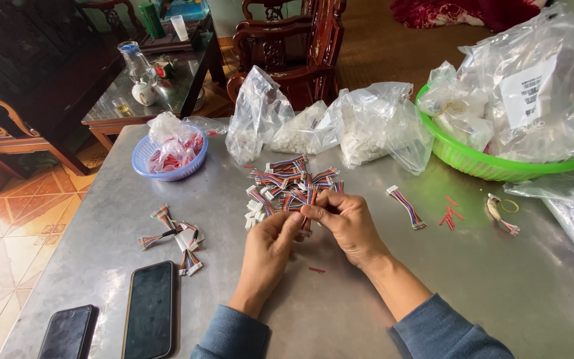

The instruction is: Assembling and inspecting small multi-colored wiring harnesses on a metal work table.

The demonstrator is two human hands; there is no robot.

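My left hand (268, 249) and my right hand (347, 223) meet over the middle of a grey metal table (486, 279). Together they pinch one small multicoloured wire harness (307, 225) with a white connector. Right behind my fingers lies a pile of several similar wire harnesses (290, 183) and loose white connectors (255, 211). Both forearms wear blue sleeves.
A blue basket of red pieces (169, 151) stands at the left, clear bags of white parts (340, 126) at the back, a green basket of bags (493, 166) at the right. Finished harnesses (171, 236) and two phones (149, 309) lie near left. One harness (406, 207) lies right.
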